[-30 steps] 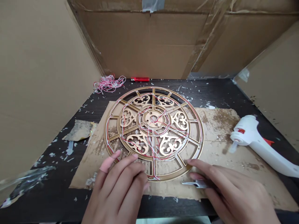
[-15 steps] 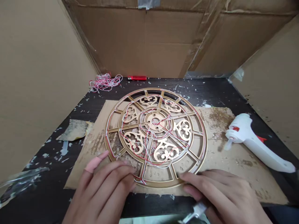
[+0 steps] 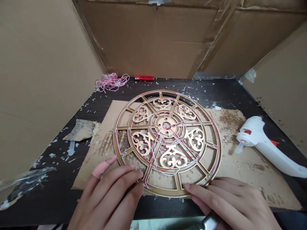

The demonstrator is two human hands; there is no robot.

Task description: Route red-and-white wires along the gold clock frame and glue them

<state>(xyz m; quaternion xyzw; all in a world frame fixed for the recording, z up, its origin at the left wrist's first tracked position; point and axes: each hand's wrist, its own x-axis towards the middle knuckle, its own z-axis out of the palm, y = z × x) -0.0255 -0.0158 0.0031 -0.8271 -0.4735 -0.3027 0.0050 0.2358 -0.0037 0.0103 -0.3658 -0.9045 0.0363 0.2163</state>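
A round gold openwork frame with scroll ornaments lies on a cardboard sheet. Thin red and white wires run along its rings and spokes. At the near left rim, my left hand has its fingers bent over the edge, closed on the frame beside a bunch of wire ends. A pink cover wraps one of its fingers. My right hand pinches the near right rim. Below that palm shows part of a shiny metal tool, mostly hidden, so its kind is unclear.
A white glue gun lies to the right on the cardboard. Behind the frame are a tangle of red and white wire and a red lighter. A worn scrap sits left. Cardboard walls enclose the dark table, strewn with white bits.
The frame has turned slightly clockwise under both hands. My view has shifted a little, so the surroundings appear farther right. Less of the metal tool shows below my right hand.
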